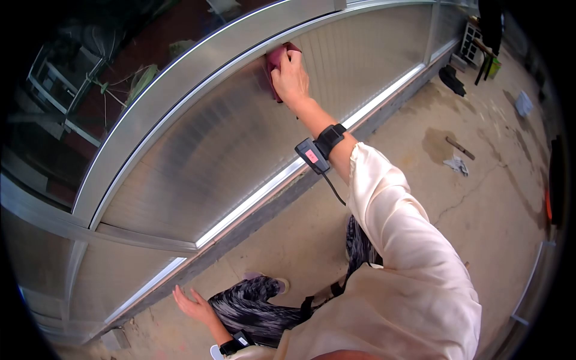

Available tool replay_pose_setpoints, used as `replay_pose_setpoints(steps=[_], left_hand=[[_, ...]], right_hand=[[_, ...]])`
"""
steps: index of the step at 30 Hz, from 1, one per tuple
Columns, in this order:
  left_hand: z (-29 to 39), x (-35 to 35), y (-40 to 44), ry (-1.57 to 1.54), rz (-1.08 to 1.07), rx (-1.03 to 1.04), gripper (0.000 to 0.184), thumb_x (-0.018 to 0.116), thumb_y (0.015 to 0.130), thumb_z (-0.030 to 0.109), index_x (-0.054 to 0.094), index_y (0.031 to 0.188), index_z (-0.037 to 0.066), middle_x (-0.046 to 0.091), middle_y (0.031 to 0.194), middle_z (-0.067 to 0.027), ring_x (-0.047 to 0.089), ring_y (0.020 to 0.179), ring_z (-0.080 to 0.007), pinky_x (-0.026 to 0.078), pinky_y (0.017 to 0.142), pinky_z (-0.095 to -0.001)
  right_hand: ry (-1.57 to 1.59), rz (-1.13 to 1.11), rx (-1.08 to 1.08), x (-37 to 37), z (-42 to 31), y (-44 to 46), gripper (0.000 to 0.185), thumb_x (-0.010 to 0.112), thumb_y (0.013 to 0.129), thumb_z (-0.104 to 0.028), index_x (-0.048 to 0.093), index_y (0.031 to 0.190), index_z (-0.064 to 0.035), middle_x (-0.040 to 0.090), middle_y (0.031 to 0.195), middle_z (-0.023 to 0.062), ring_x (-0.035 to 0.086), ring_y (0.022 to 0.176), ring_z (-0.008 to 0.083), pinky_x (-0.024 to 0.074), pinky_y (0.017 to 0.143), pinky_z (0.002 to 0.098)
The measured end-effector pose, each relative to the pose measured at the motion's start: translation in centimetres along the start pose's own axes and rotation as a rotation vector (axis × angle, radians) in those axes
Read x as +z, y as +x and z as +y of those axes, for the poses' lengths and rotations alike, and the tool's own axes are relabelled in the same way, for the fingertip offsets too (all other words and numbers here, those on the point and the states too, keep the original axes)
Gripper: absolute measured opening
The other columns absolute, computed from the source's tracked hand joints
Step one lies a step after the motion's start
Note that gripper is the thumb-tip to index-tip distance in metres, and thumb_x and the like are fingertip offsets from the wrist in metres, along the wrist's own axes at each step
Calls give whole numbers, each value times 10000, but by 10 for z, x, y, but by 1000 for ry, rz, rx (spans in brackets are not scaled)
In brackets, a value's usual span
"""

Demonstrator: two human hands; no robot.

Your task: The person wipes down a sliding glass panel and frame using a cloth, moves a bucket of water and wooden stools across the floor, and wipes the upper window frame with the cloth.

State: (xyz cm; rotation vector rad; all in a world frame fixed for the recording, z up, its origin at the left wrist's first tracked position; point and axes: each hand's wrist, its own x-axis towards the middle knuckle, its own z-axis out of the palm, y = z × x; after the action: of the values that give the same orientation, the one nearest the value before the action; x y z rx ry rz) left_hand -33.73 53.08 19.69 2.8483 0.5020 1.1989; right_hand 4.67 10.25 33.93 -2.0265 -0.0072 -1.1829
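My right hand grips a dark red cloth and presses it against the upper part of a brushed metal panel, just below the frame rail. Part of the cloth hangs below my fingers along the panel. Low on the left, my left hand is held in the air beside my knee, fingers apart, with nothing in it. A black device with a pink label is strapped at my right wrist, and a cable trails from it.
Dark glass lies above the frame rail. Along the panel's foot runs a bright metal strip. On the concrete floor to the right are a stick, a crumpled rag, a black item and a damp patch.
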Motion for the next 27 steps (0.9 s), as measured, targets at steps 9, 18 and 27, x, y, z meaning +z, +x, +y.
replay_pose_setpoints(steps=[9,18,27], left_hand=[[15,-9,5,-4,-75,-42,404,523,883,145,457,1260,17,496,1237,-202,432,1192,-355,341,983,-434],[2,1,1,-32,-22,-2,399,520,882,145,461,1253,9,487,1247,-206,430,1192,-359,344,980,-439],[12,-6,4,-15,-58,-34,402,520,884,159,459,1255,18,479,1257,-198,432,1193,-353,345,982,-438]], right_hand=[[-154,-244,144,21,70,-85,520,543,755,-58,407,1253,3,413,1152,158,500,1000,361,466,788,468],[-74,12,5,-5,28,4,555,551,752,-71,387,1279,-9,404,1155,164,498,1015,360,462,799,461],[-79,-291,200,20,44,-70,608,577,757,-74,331,1307,11,396,1153,178,480,1045,365,458,818,449]])
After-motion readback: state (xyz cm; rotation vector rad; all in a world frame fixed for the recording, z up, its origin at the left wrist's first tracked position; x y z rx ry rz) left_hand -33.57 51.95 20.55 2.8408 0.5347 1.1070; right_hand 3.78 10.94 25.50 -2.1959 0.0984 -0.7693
